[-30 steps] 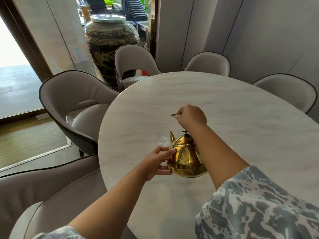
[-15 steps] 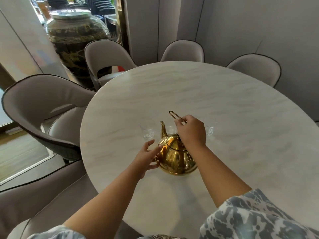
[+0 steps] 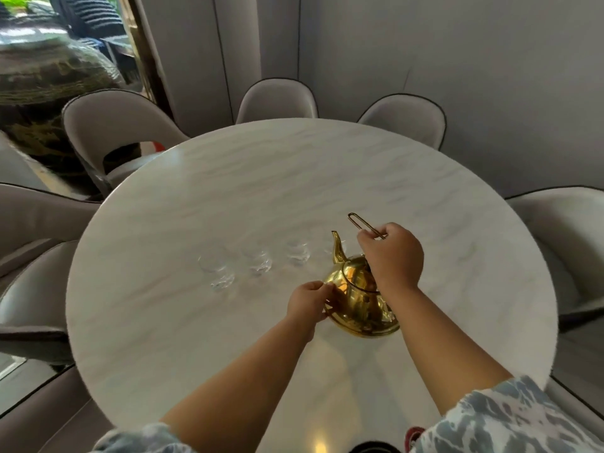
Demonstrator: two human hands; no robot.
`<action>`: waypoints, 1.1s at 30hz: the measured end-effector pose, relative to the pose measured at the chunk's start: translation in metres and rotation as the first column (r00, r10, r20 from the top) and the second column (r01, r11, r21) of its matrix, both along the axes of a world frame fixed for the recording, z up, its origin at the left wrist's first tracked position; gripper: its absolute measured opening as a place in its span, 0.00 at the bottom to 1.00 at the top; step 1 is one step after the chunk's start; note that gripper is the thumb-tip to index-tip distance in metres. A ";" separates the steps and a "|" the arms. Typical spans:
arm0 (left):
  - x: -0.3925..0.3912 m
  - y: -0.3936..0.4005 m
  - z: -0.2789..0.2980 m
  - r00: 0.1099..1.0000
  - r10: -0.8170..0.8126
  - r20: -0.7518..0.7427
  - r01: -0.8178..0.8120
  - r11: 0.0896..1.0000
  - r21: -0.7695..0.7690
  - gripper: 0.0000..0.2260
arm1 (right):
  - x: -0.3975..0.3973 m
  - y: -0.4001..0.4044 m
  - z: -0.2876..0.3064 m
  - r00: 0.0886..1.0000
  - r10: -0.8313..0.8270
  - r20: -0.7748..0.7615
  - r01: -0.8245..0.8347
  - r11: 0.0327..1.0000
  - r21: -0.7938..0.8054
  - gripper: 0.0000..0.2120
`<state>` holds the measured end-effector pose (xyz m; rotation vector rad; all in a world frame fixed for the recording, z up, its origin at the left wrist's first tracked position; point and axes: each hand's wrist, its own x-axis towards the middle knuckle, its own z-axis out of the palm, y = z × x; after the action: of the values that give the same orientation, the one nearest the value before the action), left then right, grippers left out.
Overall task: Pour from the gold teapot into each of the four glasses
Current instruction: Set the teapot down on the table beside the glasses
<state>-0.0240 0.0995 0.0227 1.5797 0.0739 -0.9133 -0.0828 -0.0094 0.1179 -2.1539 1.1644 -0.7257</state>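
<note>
A person's right hand (image 3: 390,256) curls its fingers round the wire handle (image 3: 361,224) of the gold teapot (image 3: 354,310), while the left hand (image 3: 307,302) presses fingertips to its side. Blurred glasses (image 3: 258,261) stand in a row just beyond the left fingers on the marble table (image 3: 228,178).

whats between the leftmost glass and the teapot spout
Head view: the second glass and third glass stand in that stretch, in a row on the table; a faint fourth glass sits right beside the spout.
</note>
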 end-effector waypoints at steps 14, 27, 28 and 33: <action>0.014 -0.113 -0.021 0.994 -0.084 -0.063 0.081 0.996 -0.045 0.15 | 0.004 -0.110 -0.029 0.989 -0.148 0.025 0.146 0.988 0.053 0.09; 0.022 -0.150 -0.031 0.989 -0.084 -0.124 0.077 0.995 -0.062 0.15 | 0.020 -0.149 -0.051 0.985 -0.174 0.002 0.174 0.983 0.053 0.10; 0.022 -0.151 -0.033 0.988 -0.081 -0.129 0.075 0.996 -0.054 0.16 | 0.019 -0.149 -0.053 0.985 -0.175 -0.002 0.174 0.983 0.058 0.10; 0.022 -0.153 -0.036 0.988 -0.079 -0.131 0.075 0.997 -0.034 0.19 | 0.017 -0.150 -0.061 0.984 -0.176 0.004 0.176 0.983 0.056 0.11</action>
<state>-0.0020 -0.0531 -0.0129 1.5021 0.0931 -1.0754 -0.0663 -0.1593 0.0566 -2.0179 1.3669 -0.7680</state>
